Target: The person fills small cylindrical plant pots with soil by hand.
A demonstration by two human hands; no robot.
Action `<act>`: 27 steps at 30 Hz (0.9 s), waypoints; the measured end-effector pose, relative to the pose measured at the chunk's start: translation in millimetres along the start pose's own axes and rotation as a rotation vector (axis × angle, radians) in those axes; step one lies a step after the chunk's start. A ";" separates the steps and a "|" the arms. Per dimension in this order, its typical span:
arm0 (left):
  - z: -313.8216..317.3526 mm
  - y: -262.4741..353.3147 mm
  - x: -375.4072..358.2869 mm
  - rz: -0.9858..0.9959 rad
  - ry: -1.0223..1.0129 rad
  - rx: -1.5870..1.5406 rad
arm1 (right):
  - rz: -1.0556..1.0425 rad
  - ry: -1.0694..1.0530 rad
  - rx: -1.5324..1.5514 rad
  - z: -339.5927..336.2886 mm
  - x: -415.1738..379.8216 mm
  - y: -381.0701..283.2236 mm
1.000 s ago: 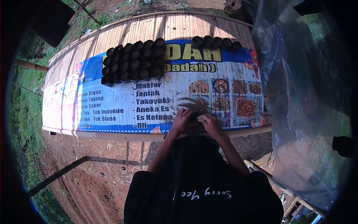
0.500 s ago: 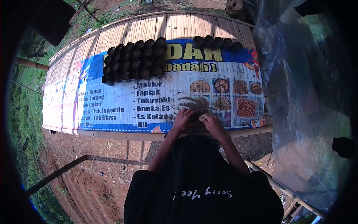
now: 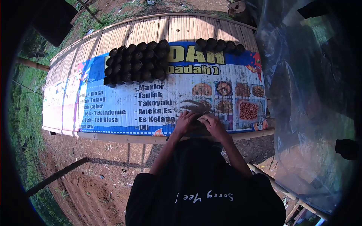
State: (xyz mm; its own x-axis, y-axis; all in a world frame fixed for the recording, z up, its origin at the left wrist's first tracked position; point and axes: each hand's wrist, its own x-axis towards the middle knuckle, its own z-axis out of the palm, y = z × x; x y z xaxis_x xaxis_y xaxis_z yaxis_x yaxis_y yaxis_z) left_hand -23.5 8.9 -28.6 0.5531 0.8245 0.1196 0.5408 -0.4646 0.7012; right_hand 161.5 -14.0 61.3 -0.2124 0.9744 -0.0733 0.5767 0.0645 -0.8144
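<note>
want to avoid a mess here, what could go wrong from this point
The left hand and right hand are close to the near edge of the table, so anything slipping from them might drop off it. What lies between them is too dark to make out.

The block of dark pots looks tightly packed, so one knock could tip several.

The loose dark dirt in front of the hands could get smeared further over the printed banner.

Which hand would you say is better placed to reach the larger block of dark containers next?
Left, probably: the larger block stands ahead and to the left, and the left hand is nearer to it than the right hand.
</note>
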 end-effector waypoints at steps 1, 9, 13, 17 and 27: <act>-0.5 -0.1 0.1 0.000 -0.006 0.001 | 0.004 -0.017 -0.027 2.2 -0.7 1.8; -0.1 -0.2 1.3 0.019 0.006 -0.015 | 0.064 -0.047 -0.045 -7.2 -0.2 -0.4; -1.6 -1.0 0.8 0.011 -0.007 -0.006 | 0.031 -0.063 -0.058 1.2 -1.4 1.7; 0.3 -0.3 1.2 0.001 -0.025 0.019 | 0.074 -0.066 -0.042 -0.5 -4.1 4.7; 2.4 -3.0 1.4 0.010 -0.001 0.008 | 0.062 -0.059 -0.111 -1.6 -2.7 2.0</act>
State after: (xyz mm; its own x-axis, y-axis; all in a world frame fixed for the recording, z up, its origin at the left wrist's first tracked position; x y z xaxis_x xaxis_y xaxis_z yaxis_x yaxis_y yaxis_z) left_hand -22.8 10.6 -32.2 0.5592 0.8194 0.1263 0.5400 -0.4756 0.6945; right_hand 164.5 -16.1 60.8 -0.2181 0.9631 -0.1578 0.6728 0.0312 -0.7391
